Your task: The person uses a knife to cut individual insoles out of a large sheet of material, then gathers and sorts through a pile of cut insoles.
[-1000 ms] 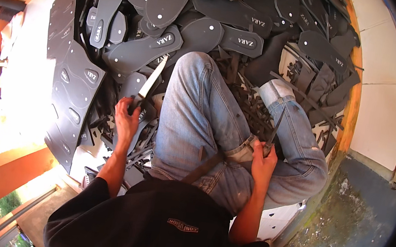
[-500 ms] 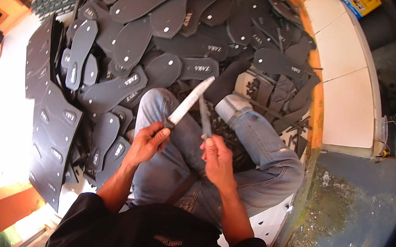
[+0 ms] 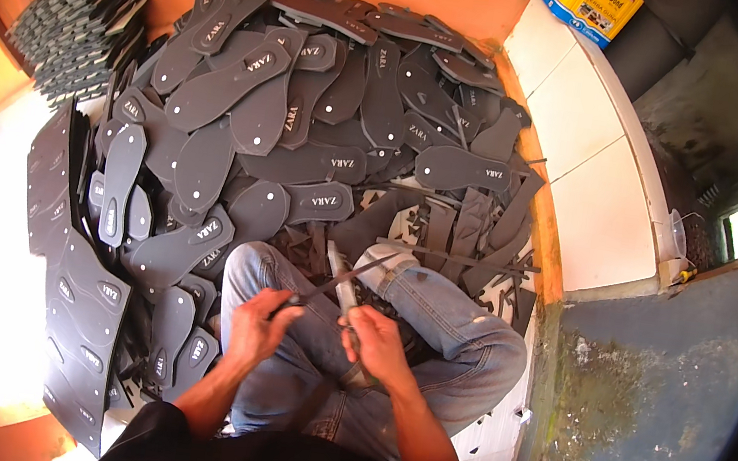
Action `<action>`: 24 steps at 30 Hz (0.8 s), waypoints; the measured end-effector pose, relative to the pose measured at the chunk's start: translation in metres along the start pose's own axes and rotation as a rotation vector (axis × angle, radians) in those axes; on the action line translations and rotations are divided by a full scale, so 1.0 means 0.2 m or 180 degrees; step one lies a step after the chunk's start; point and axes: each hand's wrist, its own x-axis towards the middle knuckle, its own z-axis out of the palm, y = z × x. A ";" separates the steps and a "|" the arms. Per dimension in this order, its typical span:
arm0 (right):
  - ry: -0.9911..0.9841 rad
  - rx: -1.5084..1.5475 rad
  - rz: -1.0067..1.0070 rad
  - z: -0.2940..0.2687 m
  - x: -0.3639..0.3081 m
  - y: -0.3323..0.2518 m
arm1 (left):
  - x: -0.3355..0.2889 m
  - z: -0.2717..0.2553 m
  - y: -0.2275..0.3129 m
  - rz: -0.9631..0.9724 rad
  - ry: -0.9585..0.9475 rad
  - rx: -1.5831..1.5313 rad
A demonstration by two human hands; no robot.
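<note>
My left hand (image 3: 257, 330) is closed round the dark handle of a knife (image 3: 372, 272), whose blade is turned edge-on and looks like a thin dark line. In my right hand (image 3: 380, 348) is a long, tapered grey blade (image 3: 346, 297); its grip is hidden in my fingers. The two blades cross in front of my lap, the knife lying over the grey one, and they appear to touch. Beneath them are my crossed legs in blue jeans (image 3: 467, 337). Just beyond my knees begins a big heap of black sandal soles (image 3: 303, 161) with pale lettering.
Dark offcut strips (image 3: 471, 235) lie at my right foot. To the left stand moulded black sheets (image 3: 82, 323), with a stack of grey-black pieces (image 3: 80, 20) behind. A white-tiled ledge (image 3: 593, 195) runs along the right, bearing a yellow-blue package (image 3: 589, 8).
The knife in my left hand has turned from flat to edge-on and swung right across the grey blade. The grey blade now tilts further left. The view has shifted, showing more of the far wall.
</note>
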 end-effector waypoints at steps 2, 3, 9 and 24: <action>0.0228 0.0147 -0.0120 -0.15 -0.01 0.02 | 0.02 -0.11 -0.14 -0.0436 0.0391 0.0114; 0.0457 -0.0142 -0.0159 -0.16 -0.01 0.05 | 0.03 -0.16 -0.18 -0.0801 0.0058 0.0032; 0.1419 -0.3138 -0.1837 0.00 0.03 0.08 | -0.02 -0.13 -0.10 -0.2095 -0.1298 -0.2403; 0.1558 -0.3453 -0.1567 -0.12 -0.04 0.14 | -0.01 -0.11 -0.05 -0.2146 -0.1052 -0.2145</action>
